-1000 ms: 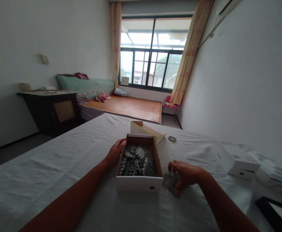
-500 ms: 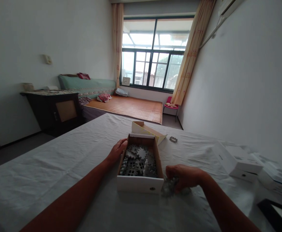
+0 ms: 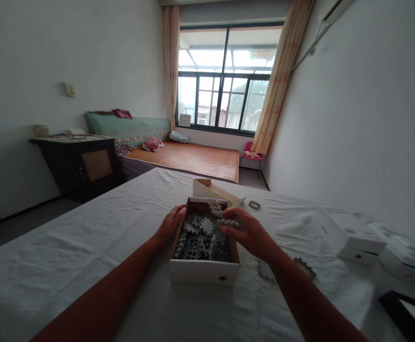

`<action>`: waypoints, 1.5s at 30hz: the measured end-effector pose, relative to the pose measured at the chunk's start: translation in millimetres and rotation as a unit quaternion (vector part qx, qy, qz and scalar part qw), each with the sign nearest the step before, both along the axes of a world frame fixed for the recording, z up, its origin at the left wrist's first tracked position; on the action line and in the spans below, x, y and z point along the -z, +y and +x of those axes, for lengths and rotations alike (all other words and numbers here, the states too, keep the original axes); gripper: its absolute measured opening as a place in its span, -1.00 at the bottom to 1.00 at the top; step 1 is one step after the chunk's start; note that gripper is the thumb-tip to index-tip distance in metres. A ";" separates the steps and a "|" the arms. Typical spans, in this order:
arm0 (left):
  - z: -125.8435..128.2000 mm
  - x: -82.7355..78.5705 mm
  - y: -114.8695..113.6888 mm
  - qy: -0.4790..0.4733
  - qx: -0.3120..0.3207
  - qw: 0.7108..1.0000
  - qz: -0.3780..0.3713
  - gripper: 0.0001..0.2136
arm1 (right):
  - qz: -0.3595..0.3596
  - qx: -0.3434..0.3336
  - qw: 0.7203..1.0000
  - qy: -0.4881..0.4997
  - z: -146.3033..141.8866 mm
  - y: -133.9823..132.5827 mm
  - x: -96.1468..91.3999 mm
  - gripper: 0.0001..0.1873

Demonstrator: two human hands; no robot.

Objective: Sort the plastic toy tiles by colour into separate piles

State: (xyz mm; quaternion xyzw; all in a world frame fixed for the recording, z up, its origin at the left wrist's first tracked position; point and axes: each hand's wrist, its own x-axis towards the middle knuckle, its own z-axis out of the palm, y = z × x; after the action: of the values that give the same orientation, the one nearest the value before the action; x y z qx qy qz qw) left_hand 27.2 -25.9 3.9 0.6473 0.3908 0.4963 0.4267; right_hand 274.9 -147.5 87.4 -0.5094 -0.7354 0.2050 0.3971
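Note:
A white cardboard box [image 3: 203, 272] with brown inner walls stands on the cloth, partly filled with grey toothed puzzle pieces [image 3: 195, 244]. My left hand [image 3: 172, 224] is closed on its left wall, the fingertips partly hidden behind the side. Over the box's right rim, my right hand [image 3: 245, 230] pinches some grey puzzle pieces [image 3: 229, 222], one with a window-like grid tilted up at the far end. Partly covered by my right forearm, a curved toothed piece [image 3: 304, 269] lies on the cloth. Another small toothed ring [image 3: 254, 204] lies farther off.
Behind the box rests an open lid [image 3: 216, 190] with a yellowish inside. To the right stand a white box [image 3: 350, 237], a clear plastic container [image 3: 412, 261] and a dark-framed object [image 3: 407, 308]. A wrinkled white cloth [image 3: 115, 223] covers the table.
My right hand has lifted grey pieces from the cloth right of the box and moved up and left over its rim. My left hand stays at the left wall.

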 end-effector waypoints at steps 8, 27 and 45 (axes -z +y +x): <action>0.0 -1.7 -0.8 0.001 -0.001 1.000 -0.013 -0.48 | -0.128 -0.032 0.985 -0.115 69.7 -8.1 -4.0 -0.53; -0.1 -7.8 -2.6 0.011 0.001 1.000 -0.024 -0.44 | -0.432 0.184 0.846 -0.253 194.9 -8.1 45.9 -0.45; 1.4 -8.4 -6.8 -0.002 -0.011 1.000 -0.010 -0.46 | -0.161 0.188 0.954 -0.168 146.7 115.0 46.3 -0.64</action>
State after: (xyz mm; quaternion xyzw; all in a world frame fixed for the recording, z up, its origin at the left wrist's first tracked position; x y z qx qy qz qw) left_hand 28.6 -32.6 12.4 0.6374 0.4021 0.4982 0.4288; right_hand 421.6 -32.5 41.1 -0.7230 -0.6394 0.1536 0.2117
